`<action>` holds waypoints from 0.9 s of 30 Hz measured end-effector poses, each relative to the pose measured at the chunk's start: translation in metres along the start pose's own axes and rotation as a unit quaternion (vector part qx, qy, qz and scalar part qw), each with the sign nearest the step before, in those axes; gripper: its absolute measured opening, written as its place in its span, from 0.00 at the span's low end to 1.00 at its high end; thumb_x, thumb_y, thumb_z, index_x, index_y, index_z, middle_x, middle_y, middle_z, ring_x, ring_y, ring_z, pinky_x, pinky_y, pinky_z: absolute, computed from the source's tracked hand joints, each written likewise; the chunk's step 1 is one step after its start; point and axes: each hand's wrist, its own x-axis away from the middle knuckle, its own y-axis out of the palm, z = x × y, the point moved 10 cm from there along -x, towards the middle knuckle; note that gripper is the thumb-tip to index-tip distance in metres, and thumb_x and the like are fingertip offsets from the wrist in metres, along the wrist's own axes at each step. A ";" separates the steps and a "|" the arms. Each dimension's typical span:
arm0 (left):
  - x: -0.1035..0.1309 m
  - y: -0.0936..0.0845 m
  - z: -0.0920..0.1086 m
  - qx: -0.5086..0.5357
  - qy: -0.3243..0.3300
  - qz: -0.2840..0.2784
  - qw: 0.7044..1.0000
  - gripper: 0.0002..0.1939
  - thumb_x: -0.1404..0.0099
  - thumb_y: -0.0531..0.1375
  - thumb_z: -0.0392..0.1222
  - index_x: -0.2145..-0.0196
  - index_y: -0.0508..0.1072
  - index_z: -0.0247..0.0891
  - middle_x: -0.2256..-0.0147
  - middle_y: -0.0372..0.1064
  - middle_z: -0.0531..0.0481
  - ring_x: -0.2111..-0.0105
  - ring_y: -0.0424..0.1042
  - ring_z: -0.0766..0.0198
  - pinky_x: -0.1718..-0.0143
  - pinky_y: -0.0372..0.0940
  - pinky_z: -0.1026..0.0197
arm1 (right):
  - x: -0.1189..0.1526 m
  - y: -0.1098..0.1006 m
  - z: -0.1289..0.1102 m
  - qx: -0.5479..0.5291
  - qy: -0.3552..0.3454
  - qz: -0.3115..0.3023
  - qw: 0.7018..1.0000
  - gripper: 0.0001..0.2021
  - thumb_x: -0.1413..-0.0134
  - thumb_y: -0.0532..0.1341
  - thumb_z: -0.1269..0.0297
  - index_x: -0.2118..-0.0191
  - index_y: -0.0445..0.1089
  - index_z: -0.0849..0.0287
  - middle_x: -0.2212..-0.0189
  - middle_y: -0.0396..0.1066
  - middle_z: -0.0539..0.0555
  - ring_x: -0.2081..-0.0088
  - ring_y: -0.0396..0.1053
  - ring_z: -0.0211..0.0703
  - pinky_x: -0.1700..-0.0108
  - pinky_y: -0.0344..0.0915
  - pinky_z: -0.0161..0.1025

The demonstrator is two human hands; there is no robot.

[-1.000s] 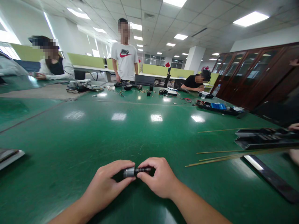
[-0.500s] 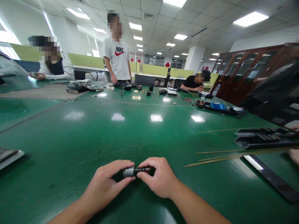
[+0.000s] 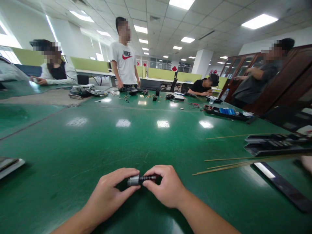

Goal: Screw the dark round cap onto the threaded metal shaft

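A small metal part [image 3: 134, 181], with a silver cylinder at its left end and a thin dark ribbed shaft at its right, lies level between my hands, over the green table [image 3: 146, 146]. My left hand [image 3: 113, 188] pinches the cylinder between thumb and index finger. The shaft is gripped by the thumb and fingertips of my right hand [image 3: 165, 185], and its pale tip shows inside the curl of that hand.
Thin brass-coloured rods [image 3: 219, 168], black metal channels [image 3: 273, 149] and a dark flat bar [image 3: 280, 185] lie at the right. A pale-edged object [image 3: 11, 167] is at the left edge. Tools and parts line the far side, where several people are.
My hands and the metal part have hardly moved. At the right, a person in dark clothes has moved left and back. The standing person in white has shifted slightly right.
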 end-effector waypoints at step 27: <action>0.000 -0.004 -0.001 0.011 0.004 0.008 1.000 0.18 0.37 0.67 0.44 0.49 0.74 0.48 0.54 0.78 0.51 0.54 0.78 0.59 0.51 0.73 0.59 | -0.001 -0.002 -0.002 0.001 0.002 0.007 1.000 0.05 0.46 0.68 0.66 0.63 0.80 0.54 0.70 0.79 0.49 0.69 0.74 0.41 0.63 0.66 0.36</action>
